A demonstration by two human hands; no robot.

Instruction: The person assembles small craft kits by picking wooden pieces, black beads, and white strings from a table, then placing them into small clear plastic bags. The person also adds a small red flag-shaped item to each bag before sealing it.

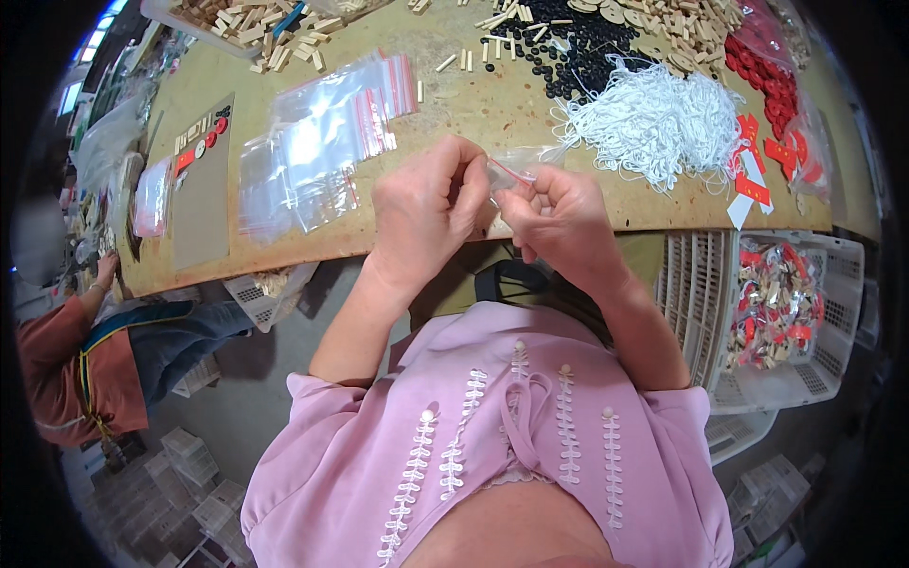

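Note:
Both my hands are raised at the table's near edge, close together, with a small clear zip bag (511, 172) between them. A red strip runs along the bag's mouth. My left hand (421, 208) is closed, thumb and fingers pinching the bag's left corner. My right hand (566, 213) is closed on its right side, fingers curled under; whatever is inside the bag is hidden. Left of my hands lies a spread stack of clear zip bags (317, 147) with red edges. To the right is a tangled heap of white strings (653, 118).
Black beads (573, 52), wooden blocks (284, 43) and red rings (762, 85) lie along the far side. Red pieces (753, 189) sit at right. Below, a white crate (824, 379) holds filled bags. At left are a sample cardboard (204, 222) and another person (71, 369).

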